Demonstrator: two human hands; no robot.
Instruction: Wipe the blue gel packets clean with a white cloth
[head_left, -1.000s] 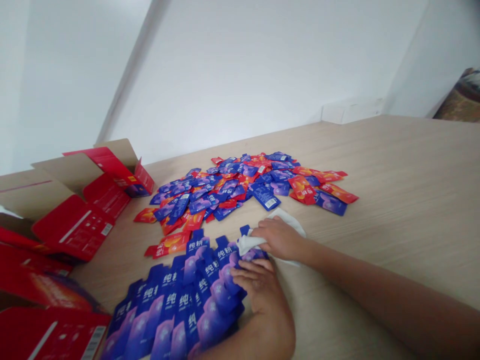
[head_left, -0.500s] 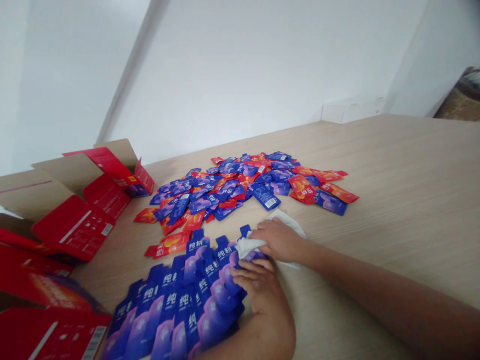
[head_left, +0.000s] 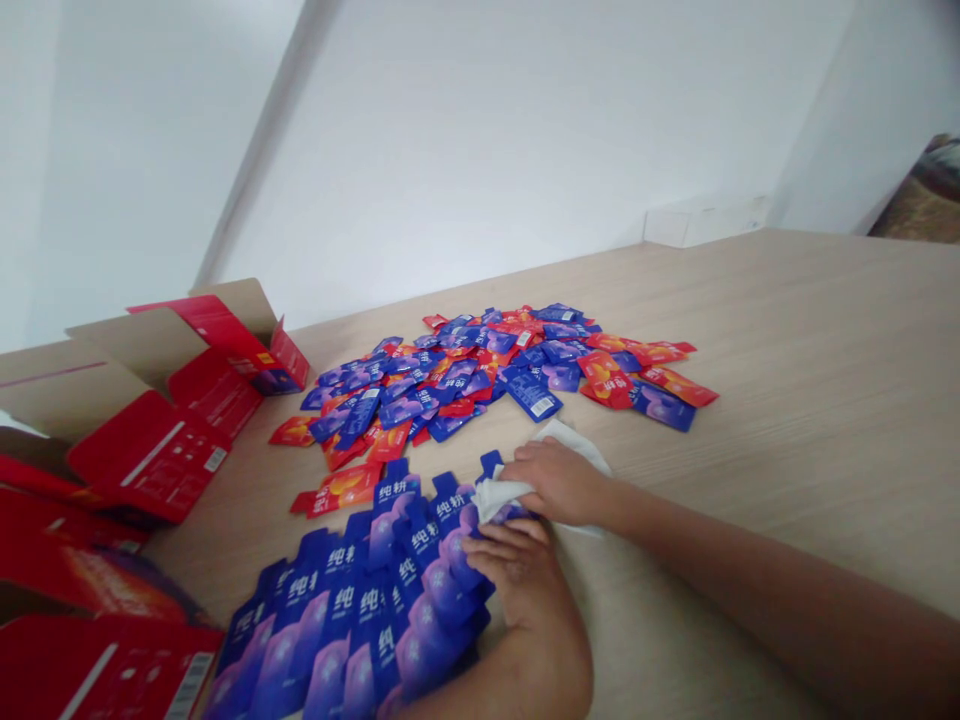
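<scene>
Many blue sachets (head_left: 375, 600) just under the left grip (head_left: 514, 575)

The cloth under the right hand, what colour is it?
The cloth is white, seen best in the head view.

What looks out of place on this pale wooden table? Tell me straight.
A crumpled white wipe sits under the right hand, against the overlapped blue sachets, looking foreign among packaging. A stray red sachet lies beside that row, apart from the loose mixed pile.
</scene>
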